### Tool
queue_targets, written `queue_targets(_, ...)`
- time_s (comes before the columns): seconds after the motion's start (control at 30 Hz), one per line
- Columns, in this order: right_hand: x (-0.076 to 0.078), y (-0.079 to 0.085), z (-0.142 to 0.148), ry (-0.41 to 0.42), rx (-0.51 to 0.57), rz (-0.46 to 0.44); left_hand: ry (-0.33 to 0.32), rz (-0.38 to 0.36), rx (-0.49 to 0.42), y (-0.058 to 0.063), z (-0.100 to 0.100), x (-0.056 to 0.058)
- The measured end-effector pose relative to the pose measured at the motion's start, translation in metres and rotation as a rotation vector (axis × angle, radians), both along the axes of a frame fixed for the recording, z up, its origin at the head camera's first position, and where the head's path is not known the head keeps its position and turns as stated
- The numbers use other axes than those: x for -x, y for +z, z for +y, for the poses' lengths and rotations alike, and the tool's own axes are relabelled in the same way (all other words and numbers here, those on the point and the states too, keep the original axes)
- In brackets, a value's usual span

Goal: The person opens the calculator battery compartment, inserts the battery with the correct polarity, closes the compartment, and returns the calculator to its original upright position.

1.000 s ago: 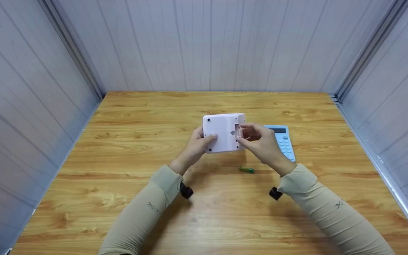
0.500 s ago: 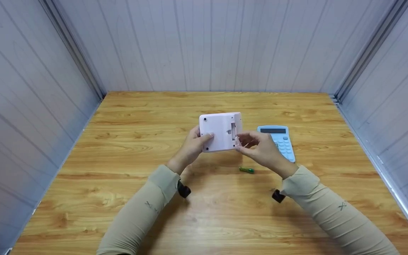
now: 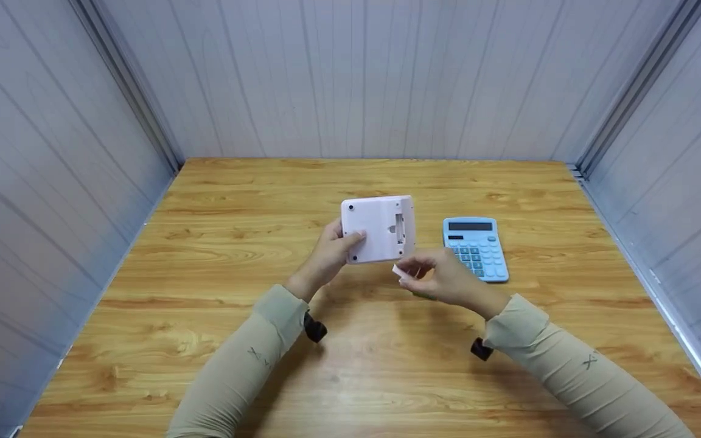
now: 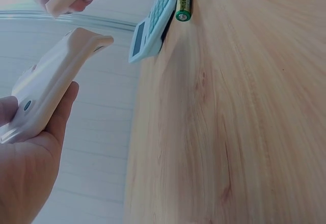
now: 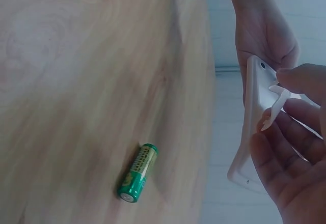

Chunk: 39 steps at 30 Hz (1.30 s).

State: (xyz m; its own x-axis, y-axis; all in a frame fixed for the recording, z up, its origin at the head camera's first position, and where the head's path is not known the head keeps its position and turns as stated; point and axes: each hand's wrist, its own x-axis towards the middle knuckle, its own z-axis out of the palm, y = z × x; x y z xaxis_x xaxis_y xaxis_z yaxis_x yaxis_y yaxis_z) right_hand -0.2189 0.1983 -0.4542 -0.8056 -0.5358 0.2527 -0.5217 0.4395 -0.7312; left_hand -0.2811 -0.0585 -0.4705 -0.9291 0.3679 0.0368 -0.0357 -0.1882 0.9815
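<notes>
My left hand (image 3: 327, 250) grips a pale pink calculator (image 3: 375, 228) by its left side, thumb on its back. The back faces me, and the narrow battery compartment (image 3: 400, 229) near its right edge stands uncovered. Below the calculator's lower right corner, my right hand (image 3: 442, 277) pinches a small white battery cover (image 3: 400, 273) between thumb and fingers, apart from the calculator. In the right wrist view the battery cover (image 5: 276, 107) shows its thin side and a tab. A green battery (image 5: 138, 173) lies on the table beneath my right hand, which mostly hides it in the head view.
A light blue calculator (image 3: 478, 248) lies face up on the wooden table (image 3: 253, 219), just beyond my right hand. Pale panel walls (image 3: 350, 79) enclose the table at the back and both sides. A black wrist camera (image 3: 314, 328) hangs under my left cuff.
The battery cover has come off the pink calculator. My right hand has drawn it down and away, now over the battery. The pink calculator has shifted slightly left in my left hand.
</notes>
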Motion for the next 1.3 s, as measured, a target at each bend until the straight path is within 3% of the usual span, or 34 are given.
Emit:
queue_targets(0.47, -0.011, -0.017, -0.002, 0.104, -0.049, -0.002, -0.001, -0.007, 0.006, -0.001, -0.002, -0.001)
queue_targets(0.8, -0.017, -0.03, -0.002, 0.174, -0.148, 0.044, -0.002, -0.005, -0.012, -0.001, -0.002, -0.003)
queue_targets(1.3, -0.028, -0.041, -0.008, 0.179, -0.307, -0.111, -0.025, -0.014, 0.007, -0.003, -0.002, -0.001)
